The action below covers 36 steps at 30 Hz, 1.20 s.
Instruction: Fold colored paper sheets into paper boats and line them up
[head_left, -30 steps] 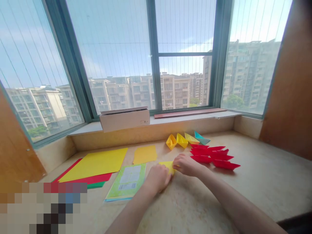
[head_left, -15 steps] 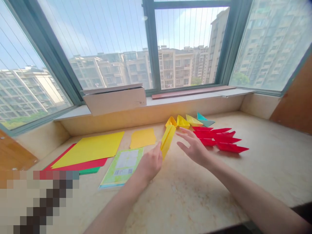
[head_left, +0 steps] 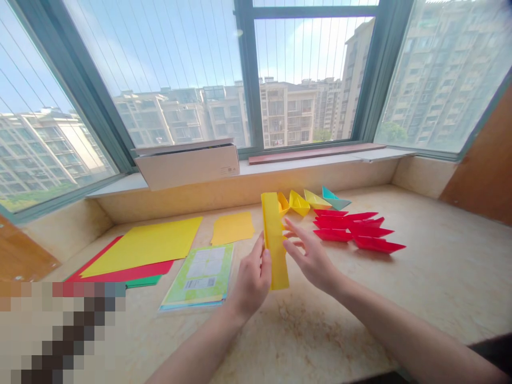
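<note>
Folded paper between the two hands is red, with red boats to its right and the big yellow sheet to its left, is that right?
Not quite: the folded paper between the left hand and right hand is yellow, not red, as the head view shows. Red boats to its right and the big yellow sheet to its left are correct.

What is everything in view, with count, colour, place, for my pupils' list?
Folded strip: 1, yellow, centre
Back boats: 4, three yellowish, one teal, behind
Red boats: several, red, right
Large sheets: count unclear, yellow, red, green, left
Packet: 1, mostly green, left of strip
Small paper: 1 visible, golden, behind packet
Box: 1, whitish, on sill
Board: 1, brownish, right of box
Window frames: several, greenish, behind
Buildings: several, pale, outside
Wooden panels: 2, brown, sides
Counter: 1, beige, beneath
Left hand: 1, holding strip
Right hand: 1, at strip's right edge
</note>
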Tool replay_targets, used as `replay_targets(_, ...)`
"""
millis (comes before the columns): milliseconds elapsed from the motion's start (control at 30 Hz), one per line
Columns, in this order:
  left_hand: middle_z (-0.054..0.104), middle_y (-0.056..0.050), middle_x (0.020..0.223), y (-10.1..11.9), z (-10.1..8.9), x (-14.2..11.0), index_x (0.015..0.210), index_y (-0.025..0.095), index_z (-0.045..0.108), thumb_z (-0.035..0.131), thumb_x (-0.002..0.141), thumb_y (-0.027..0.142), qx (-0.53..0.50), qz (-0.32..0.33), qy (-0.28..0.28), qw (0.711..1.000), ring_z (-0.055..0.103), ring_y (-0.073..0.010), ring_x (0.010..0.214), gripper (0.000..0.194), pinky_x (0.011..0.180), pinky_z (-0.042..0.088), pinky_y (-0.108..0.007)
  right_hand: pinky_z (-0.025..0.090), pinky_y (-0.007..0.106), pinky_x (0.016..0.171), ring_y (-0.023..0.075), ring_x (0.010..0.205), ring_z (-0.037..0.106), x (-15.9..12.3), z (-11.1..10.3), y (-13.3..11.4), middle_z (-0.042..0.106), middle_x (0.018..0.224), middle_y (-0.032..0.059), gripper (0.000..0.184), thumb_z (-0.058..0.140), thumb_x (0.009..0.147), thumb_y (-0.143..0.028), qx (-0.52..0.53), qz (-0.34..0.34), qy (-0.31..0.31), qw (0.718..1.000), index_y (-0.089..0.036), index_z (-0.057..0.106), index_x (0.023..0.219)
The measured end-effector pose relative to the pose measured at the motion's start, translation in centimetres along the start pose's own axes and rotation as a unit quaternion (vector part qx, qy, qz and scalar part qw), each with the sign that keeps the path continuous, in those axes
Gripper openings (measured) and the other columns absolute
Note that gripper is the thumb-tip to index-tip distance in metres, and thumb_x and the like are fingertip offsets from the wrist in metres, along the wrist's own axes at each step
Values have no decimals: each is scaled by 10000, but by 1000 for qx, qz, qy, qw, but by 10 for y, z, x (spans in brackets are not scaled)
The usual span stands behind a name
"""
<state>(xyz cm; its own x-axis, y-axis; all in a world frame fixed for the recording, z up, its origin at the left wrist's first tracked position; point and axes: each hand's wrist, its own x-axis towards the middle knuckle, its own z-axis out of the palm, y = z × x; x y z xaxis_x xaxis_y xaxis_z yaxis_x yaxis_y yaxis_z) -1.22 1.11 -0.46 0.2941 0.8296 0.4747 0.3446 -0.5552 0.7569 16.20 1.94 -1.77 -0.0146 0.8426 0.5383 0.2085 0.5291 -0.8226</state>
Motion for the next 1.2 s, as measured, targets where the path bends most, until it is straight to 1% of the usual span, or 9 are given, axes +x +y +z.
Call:
replay_targets(133, 548, -103, 1407, 7, 2, 0, 1403, 219, 452, 391, 1004, 305, -139, -62, 31, 988, 542, -237, 1264, 413, 1059, 424, -382, 442, 479, 1060, 252, 1258, 537, 0, -2, 1, 596, 1353, 100, 388, 507, 974, -272, -65, -88, -23, 994, -280, 568, 1357)
replay_targets(333, 561, -154, 1360, 13, 4, -3, 1363, 213, 377, 527, 949, 424, -305, -103, -34, 946, 629, -239, 1115, 488, 892, 528, -352, 507, 460, 935, 253, 1102, 578, -4, 1, -3, 608, 1202, 93, 279, 582, 930, -242, -149, -151, -7, 977, -320, 705, 1168)
replay_targets(533, 636, -140, 1232, 15, 10, -2, 1318, 199, 393, 644, 874, 421, -312, -162, -28, 936, 682, -226, 969, 556, 739, 547, -291, 520, 426, 910, 237, 1096, 582, -5, 3, -11, 586, 1219, 87, 273, 518, 949, -183, -122, -149, 15, 981, -302, 744, 1047)
replay_targets(633, 679, -116, 1138, 12, 9, 1, 1274, 193, 430, 659, 860, 391, -329, -169, -15, 929, 695, -216, 922, 513, 726, 545, -283, 492, 427, 976, 241, 1171, 563, -2, -1, -11, 584, 1259, 92, 267, 541, 944, -226, -84, -123, 73, 986, -278, 681, 1165)
replay_targets(700, 697, -102, 1080, 10, 7, 2, 1223, 185, 460, 670, 850, 369, -335, -170, -13, 927, 700, -207, 890, 467, 729, 547, -284, 473, 449, 1007, 262, 1215, 547, 1, -5, -11, 580, 1304, 103, 379, 609, 912, -297, -63, -77, 88, 991, -265, 594, 1290)
replay_targets(767, 708, -90, 1028, 10, 6, 2, 1182, 176, 475, 683, 840, 350, -336, -174, -30, 925, 701, -194, 831, 437, 713, 549, -285, 508, 446, 965, 278, 1182, 583, 4, -9, -11, 608, 1297, 117, 485, 651, 883, -376, -24, -14, 58, 998, -238, 548, 1336)
replay_targets(900, 718, -51, 906, 14, 4, -2, 1114, 178, 487, 694, 838, 355, -336, -175, -70, 923, 667, -148, 669, 388, 595, 512, -240, 584, 393, 793, 276, 951, 697, 7, -12, -14, 729, 1076, 111, 389, 662, 861, -438, 57, 74, -24, 995, -184, 654, 1155)
replay_targets(1000, 716, -29, 834, 16, 3, -2, 1041, 182, 501, 647, 879, 390, -347, -156, -74, 922, 653, -134, 620, 301, 539, 464, -211, 588, 366, 756, 261, 887, 710, 5, -12, -17, 749, 991, 85, 323, 689, 839, -410, 59, 63, -31, 996, -191, 687, 1077)
replay_targets(1200, 708, -21, 787, 13, -3, 3, 915, 175, 522, 670, 860, 404, -328, -133, -37, 935, 683, -177, 678, 278, 605, 508, -254, 580, 345, 747, 231, 860, 696, -1, -16, -26, 745, 979, 76, 268, 628, 889, -386, -44, -34, -21, 998, -217, 687, 1089)
